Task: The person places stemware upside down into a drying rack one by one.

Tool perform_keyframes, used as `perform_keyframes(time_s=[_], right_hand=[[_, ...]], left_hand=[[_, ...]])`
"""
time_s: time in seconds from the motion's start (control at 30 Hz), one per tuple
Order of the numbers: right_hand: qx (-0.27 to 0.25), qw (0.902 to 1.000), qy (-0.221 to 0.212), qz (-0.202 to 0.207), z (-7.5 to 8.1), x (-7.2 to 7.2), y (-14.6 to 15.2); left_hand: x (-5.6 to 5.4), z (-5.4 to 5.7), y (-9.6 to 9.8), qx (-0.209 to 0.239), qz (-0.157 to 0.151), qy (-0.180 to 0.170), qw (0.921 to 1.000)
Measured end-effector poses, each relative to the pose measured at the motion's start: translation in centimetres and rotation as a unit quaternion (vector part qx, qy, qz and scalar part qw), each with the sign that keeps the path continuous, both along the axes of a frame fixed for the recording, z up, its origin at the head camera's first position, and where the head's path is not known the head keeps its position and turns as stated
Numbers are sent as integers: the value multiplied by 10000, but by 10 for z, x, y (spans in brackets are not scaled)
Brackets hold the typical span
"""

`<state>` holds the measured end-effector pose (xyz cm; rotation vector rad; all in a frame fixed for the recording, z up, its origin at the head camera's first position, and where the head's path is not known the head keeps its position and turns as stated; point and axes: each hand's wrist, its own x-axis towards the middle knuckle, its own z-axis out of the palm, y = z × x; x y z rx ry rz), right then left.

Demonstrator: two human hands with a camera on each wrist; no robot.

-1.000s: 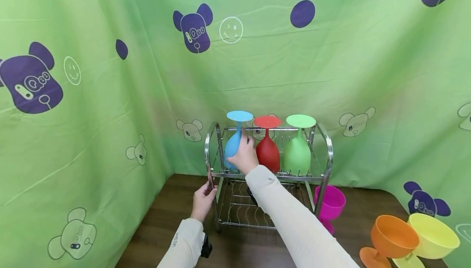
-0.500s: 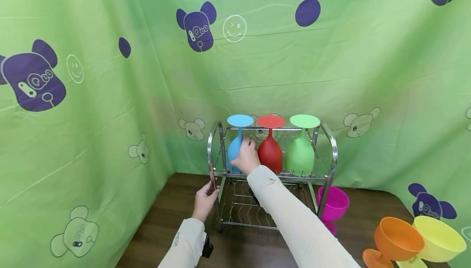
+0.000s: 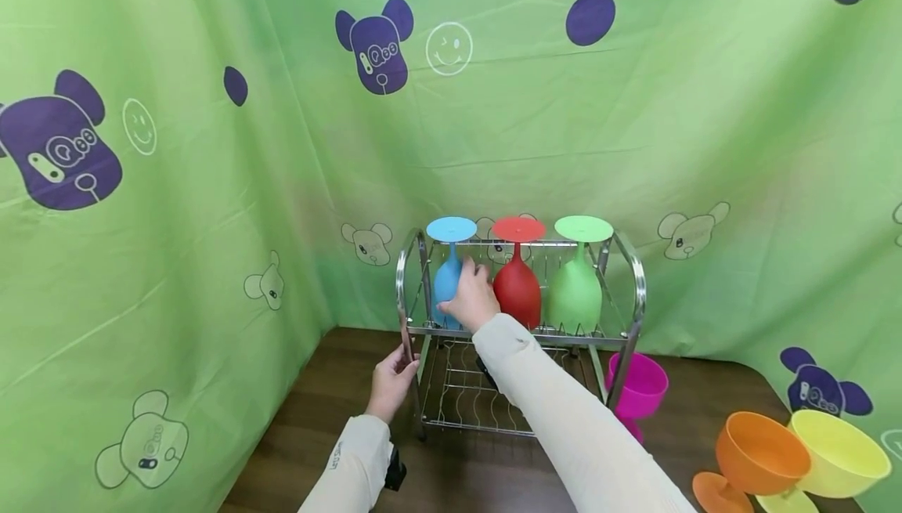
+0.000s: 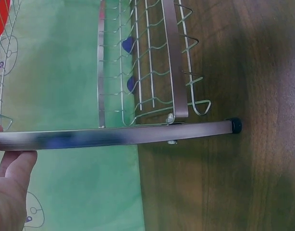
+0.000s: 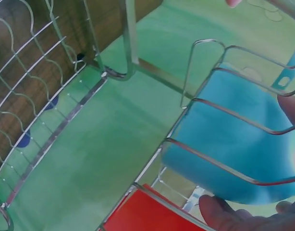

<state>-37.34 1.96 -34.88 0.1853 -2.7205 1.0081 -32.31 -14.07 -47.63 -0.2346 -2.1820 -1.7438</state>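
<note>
An upside-down blue goblet (image 3: 445,284) stands at the left end of the upper tier of a chrome dish rack (image 3: 592,339). My right hand (image 3: 476,298) holds its bowl from the right side, thumb toward the front. From the right wrist view, the goblet's bowl (image 5: 219,139) sits behind the rack's wire loops, with fingertips around it. My left hand (image 3: 391,384) grips the rack's left front post (image 4: 80,138) between thumb and fingers. Beside the blue one, a red goblet (image 3: 517,292) and a green goblet (image 3: 576,298) also stand inverted.
A magenta goblet (image 3: 640,386) stands upright by the rack's right side. Farther right are an orange goblet (image 3: 759,454) and a yellow goblet (image 3: 846,457) on the brown table (image 3: 472,482). A green patterned cloth (image 3: 493,129) hangs behind and at the left.
The blue goblet has come down until its base is level with the red one's, then shifted slightly left. My right hand moved with it; my left hand keeps its grip on the post.
</note>
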Motion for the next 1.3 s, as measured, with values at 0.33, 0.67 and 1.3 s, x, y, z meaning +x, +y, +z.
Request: perform_keyframes(time_s=[0.33, 0.67, 1.3], right_hand=[[426, 9959, 773, 199, 5, 32, 13], [379, 9715, 2103, 1031, -9, 65, 52], [1325, 8318, 4888, 2273, -74, 113, 132]], left_hand=[[18, 2, -8, -94, -316, -13, 9995], [40, 11, -25, -964, -704, 14, 9928], [76, 15, 14, -4401, -1833, 1510, 8660]])
